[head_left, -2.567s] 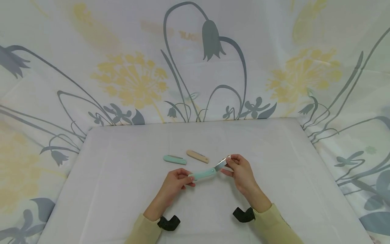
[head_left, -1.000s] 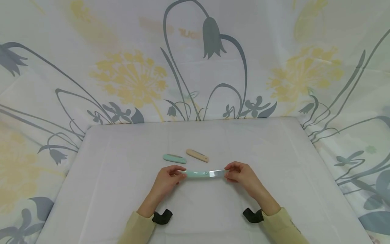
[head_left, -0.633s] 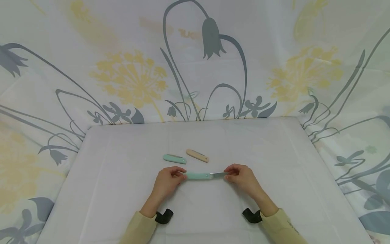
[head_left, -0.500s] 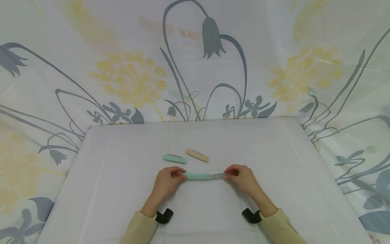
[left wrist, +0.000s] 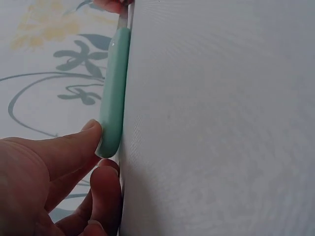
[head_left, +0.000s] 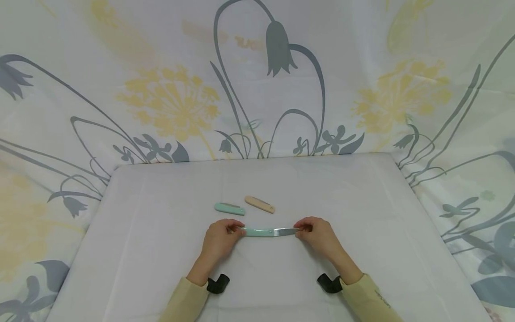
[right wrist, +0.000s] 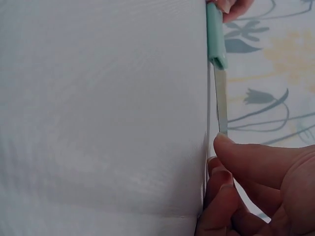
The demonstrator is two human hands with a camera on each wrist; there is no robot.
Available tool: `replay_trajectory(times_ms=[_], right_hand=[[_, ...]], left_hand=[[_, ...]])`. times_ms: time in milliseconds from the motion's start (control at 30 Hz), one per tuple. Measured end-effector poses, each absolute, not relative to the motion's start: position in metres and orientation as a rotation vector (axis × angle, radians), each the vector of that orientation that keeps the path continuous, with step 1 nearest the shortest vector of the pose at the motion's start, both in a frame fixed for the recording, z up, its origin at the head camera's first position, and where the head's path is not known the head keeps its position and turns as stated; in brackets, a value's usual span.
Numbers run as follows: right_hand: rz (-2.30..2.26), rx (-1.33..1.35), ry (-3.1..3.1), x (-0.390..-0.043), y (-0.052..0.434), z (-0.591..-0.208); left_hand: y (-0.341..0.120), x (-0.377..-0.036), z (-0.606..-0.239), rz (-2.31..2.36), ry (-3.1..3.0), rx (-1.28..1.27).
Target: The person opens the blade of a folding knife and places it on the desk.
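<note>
Nearest the camera, two pale yellow sleeves [head_left: 183, 300] run up to the hands, each wrist carrying a black camera mount [head_left: 217, 283]. Just beyond, the left hand [head_left: 217, 243] pinches the butt end of an opened folding knife [head_left: 267, 232] between thumb and curled fingers, while the right hand [head_left: 319, 236] pinches the blade's tip the same way — the very tip is hidden behind the fingertips [right wrist: 231, 147] in the right wrist view. This knife has a mint-green handle [left wrist: 113, 93] with a small rivet near the pivot and a plain steel blade [right wrist: 222, 101], and it lies level between the hands, low over the white table [head_left: 362, 214]; whether it touches the cloth cannot be told. Further back, two closed folding knives lie near each other on the table — a mint-green one [head_left: 230, 208] on the left, a tan one [head_left: 259, 204] on the right. Beyond the table's far edge hangs a flower-printed curtain [head_left: 177, 98], cut off by the frame on all sides.
</note>
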State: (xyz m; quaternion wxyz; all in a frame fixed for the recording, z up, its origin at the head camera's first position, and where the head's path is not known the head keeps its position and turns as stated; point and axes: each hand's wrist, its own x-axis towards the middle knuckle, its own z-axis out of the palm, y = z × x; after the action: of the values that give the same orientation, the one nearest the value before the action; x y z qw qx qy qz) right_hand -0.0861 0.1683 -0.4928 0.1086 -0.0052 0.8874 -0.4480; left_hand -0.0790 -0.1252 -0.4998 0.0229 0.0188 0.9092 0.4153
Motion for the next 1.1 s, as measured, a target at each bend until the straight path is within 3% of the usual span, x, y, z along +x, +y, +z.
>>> replay_trajectory(times_ms=[567,1100], right_hand=[[-1.332,-0.053,2.593,-0.094,0.184,-0.487],[-1.454,0.054,2.499,-0.109,0.168,-0.481]], left_hand=[[-0.132,-0.085,-0.491,1.326,2.789,0.040],[-0.135,-0.115,-0.479,1.467,2.739,-0.009]])
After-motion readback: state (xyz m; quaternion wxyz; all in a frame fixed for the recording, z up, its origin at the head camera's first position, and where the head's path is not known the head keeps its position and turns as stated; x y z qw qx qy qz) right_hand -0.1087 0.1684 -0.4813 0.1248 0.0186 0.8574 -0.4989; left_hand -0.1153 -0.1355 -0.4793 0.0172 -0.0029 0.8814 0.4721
